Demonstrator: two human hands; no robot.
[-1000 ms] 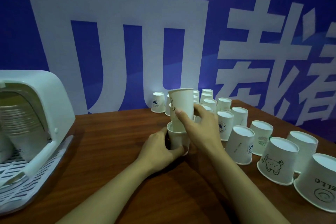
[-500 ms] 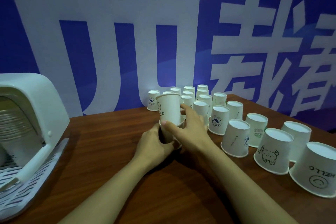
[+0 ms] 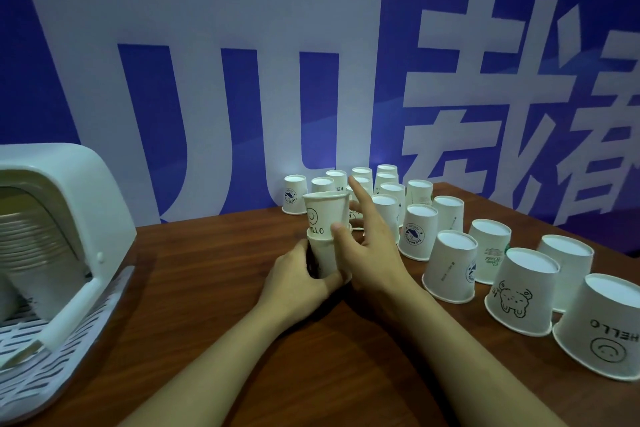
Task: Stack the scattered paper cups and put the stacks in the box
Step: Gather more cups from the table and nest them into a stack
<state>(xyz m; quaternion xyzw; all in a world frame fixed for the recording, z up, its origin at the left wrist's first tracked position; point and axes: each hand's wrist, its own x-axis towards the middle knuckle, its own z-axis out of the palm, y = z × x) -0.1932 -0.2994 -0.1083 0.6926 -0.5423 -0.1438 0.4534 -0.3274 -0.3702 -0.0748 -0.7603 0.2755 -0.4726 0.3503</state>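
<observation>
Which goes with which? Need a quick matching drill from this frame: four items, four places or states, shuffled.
1. left hand
2. right hand
3. bear cup
4. white box

a. at the table's left edge, cups inside
b. upside down, right side of table
c. wrapped round the bottom of the stack
d. fingers spread, thumb on the stack

Pairs: 1-c, 2-d, 3-b, 4-a

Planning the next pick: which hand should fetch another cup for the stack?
Right hand: open, fingers extended toward the upside-down cups. Left hand grips the stack.
</observation>
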